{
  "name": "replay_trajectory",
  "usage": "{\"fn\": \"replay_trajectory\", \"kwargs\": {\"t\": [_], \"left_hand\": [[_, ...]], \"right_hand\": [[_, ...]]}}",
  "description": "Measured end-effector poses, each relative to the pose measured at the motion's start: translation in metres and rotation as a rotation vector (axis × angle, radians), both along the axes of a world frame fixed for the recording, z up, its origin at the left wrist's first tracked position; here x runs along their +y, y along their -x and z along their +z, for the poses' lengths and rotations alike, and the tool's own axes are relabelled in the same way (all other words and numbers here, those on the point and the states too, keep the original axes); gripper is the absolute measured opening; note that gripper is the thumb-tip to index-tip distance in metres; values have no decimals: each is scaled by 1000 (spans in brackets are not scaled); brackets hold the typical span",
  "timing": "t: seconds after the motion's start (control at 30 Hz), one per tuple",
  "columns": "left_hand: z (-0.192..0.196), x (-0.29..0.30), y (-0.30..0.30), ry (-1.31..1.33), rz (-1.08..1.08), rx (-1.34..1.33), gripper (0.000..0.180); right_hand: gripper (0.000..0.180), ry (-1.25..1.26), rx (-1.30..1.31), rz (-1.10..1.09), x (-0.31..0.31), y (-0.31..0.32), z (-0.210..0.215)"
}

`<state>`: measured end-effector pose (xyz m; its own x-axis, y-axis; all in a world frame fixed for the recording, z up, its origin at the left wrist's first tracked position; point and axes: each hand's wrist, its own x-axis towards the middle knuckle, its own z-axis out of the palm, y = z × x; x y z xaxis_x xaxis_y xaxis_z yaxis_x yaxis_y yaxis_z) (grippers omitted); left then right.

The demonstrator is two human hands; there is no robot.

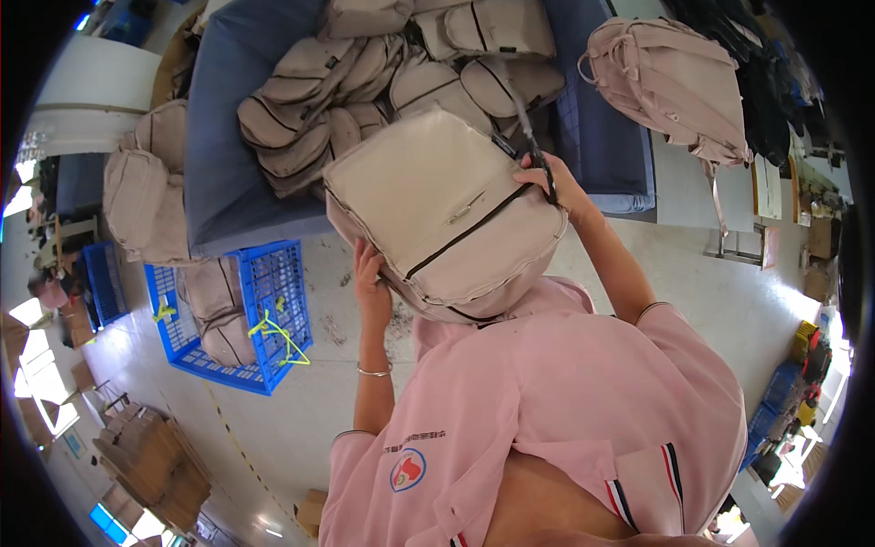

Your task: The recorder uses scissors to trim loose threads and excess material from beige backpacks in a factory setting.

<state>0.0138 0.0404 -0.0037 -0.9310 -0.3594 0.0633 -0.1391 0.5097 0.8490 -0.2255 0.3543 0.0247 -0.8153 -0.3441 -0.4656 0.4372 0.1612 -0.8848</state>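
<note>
A beige backpack point(428, 196) with a black zipper line across its front is held up against my body, tilted. My left hand point(369, 283) grips its lower left side, the fingers curled against the fabric and partly hidden. At the bag's right edge, my right hand point(558, 187) is closed round what looks like a pair of scissors point(530, 128), with black handles and long silver blades pointing up and away from me. The blades are somewhat blurred. Part of this hand also rests against the bag's side.
Beyond the bag stands a large blue fabric-lined bin point(241, 182) heaped with similar beige bags point(301, 118). A blue plastic crate point(269, 365) with more bags sits at left, beside another beige bag point(146, 196). A pinkish backpack point(670, 87) lies on a table at right.
</note>
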Motion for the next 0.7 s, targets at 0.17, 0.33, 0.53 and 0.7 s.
{"fn": "replay_trajectory", "kwargs": {"t": [0.17,0.33,0.53,0.7], "left_hand": [[35,14,-2,-500,295,-87,22],[49,46,2,-973,589,-150,36],[62,28,13,-1147,544,-22,39],[79,20,1,-1238,578,106,39]], "right_hand": [[29,53,105,-70,-8,-14,9],[32,86,301,3,-25,-13,27],[29,57,384,-3,-39,-11,30],[30,114,408,26,-68,-14,48]]}}
